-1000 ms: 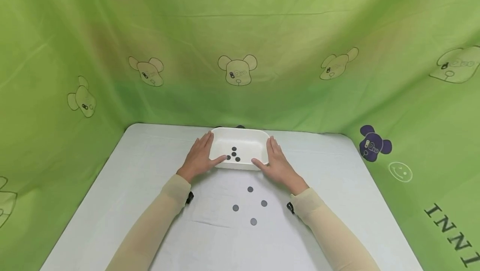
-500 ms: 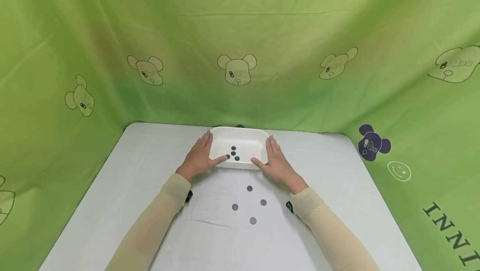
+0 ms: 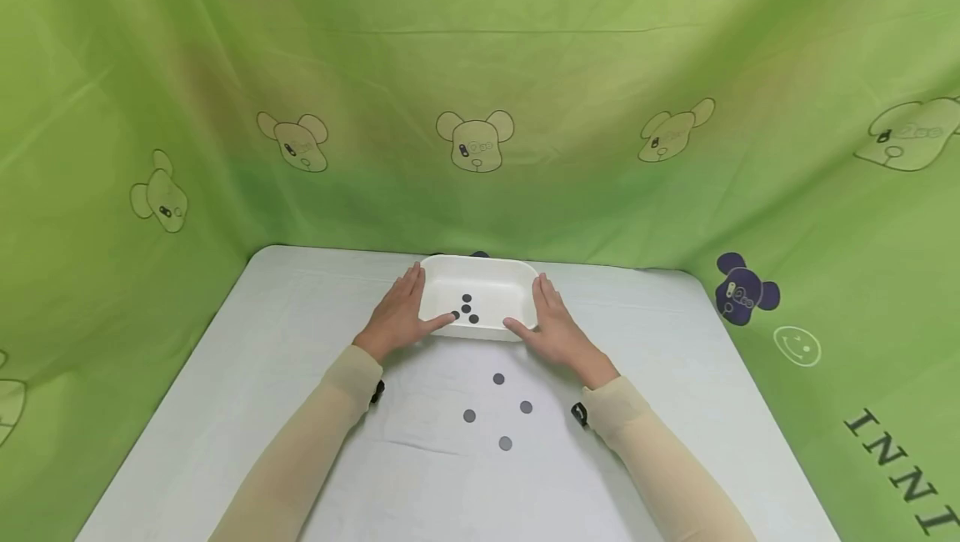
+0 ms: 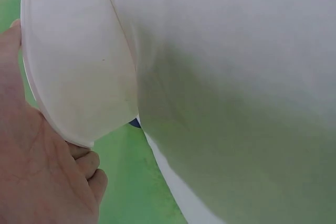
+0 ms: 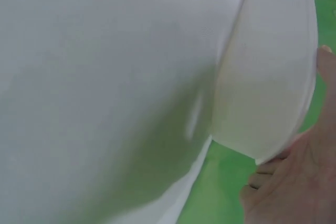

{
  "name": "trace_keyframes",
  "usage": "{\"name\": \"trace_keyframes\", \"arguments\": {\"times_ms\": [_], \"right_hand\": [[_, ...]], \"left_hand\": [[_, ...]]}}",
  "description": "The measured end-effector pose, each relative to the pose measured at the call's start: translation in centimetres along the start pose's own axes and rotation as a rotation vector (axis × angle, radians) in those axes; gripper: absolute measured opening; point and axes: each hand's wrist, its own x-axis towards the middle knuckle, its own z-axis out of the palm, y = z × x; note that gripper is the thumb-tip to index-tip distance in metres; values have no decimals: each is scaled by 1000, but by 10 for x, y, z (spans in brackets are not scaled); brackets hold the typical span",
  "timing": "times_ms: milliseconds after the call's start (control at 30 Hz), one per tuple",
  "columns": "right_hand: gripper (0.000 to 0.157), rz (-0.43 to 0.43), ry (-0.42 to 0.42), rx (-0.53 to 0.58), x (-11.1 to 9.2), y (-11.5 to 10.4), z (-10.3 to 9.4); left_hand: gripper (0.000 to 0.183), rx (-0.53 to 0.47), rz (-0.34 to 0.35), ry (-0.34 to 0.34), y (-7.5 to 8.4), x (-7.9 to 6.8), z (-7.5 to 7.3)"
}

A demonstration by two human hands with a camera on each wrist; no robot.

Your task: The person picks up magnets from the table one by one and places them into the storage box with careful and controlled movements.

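A shallow white tray [image 3: 480, 331] with rounded corners sits at the far side of the table, several small dark grey discs [image 3: 467, 308] inside it. My left hand [image 3: 396, 313] holds the tray's left end, its fingers along the outside and the thumb over the near rim, overlapping one disc. At the right end, my right hand [image 3: 555, 327] holds the tray the same way. Both wrist views show the tray's outer wall [image 4: 79, 61] close up, with the left hand [image 4: 42, 166] and the right hand [image 5: 299, 177] at its corners.
Several more grey discs [image 3: 498, 378] lie loose on the white-covered table [image 3: 637, 342] between the forearms. Green cloth [image 3: 480, 208] with bear prints hangs along the back and both sides, close behind the tray.
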Motion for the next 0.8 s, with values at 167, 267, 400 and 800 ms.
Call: {"name": "trace_keyframes", "arguments": {"times_ms": [167, 267, 400, 800], "right_hand": [[113, -20, -15, 3, -5, 2, -2], [109, -47, 1, 15, -12, 2, -3], [100, -101, 55, 18, -24, -2, -4], [50, -314, 285, -25, -51, -20, -6]], "left_hand": [[117, -2, -2, -10, 0, -2, -2], [117, 3, -11, -25, 1, -2, -2], [117, -9, -9, -20, 2, -3, -2], [115, -30, -10, -12, 1, -1, 2]]}}
